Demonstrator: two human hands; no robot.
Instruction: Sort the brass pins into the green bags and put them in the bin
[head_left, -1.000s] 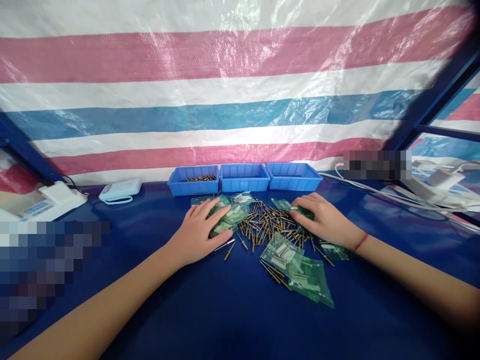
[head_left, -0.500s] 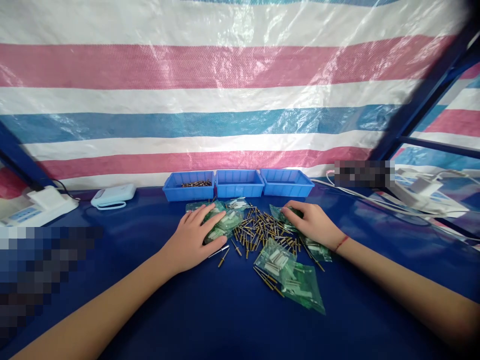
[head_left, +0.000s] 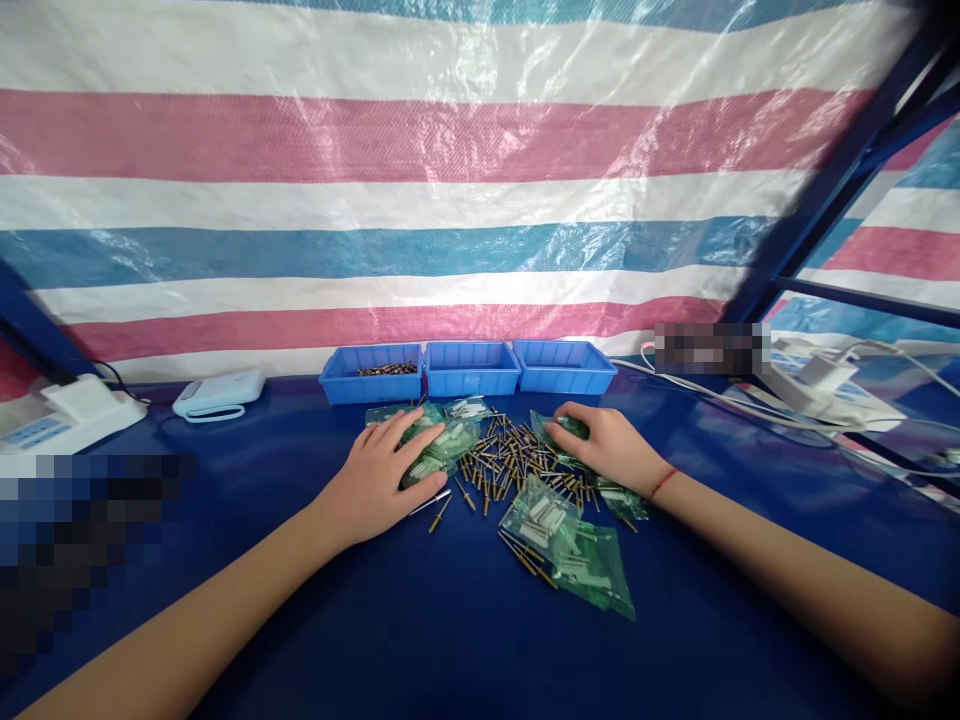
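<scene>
My left hand (head_left: 386, 470) lies with its fingers spread over green plastic bags (head_left: 456, 440) on the left of the pile; the bags show pale pieces inside. My right hand (head_left: 611, 447) rests on another green bag (head_left: 574, 427) at the right, its thumb and index finger apart and curved, the other fingers hidden. Between my hands is a loose heap of brass-coloured pop rivets (head_left: 517, 455) with thin metal stems. Nearer to me, a clear-green bag (head_left: 541, 520) of whitish cylinders overlaps a greener bag (head_left: 600, 570), with several rivets beside them.
Behind the heap stand three blue bins: the left bin (head_left: 330, 385) holds small brownish parts, beside the middle bin (head_left: 471, 380) and right bin (head_left: 566, 380). A light-blue device (head_left: 219, 394) and power strip (head_left: 82, 415) sit left. White cables (head_left: 720, 398) run at right on the blue table (head_left: 420, 630).
The whole view has shifted slightly, so everything sits a little further left. Both hands stay in nearly the same place on the bags.
</scene>
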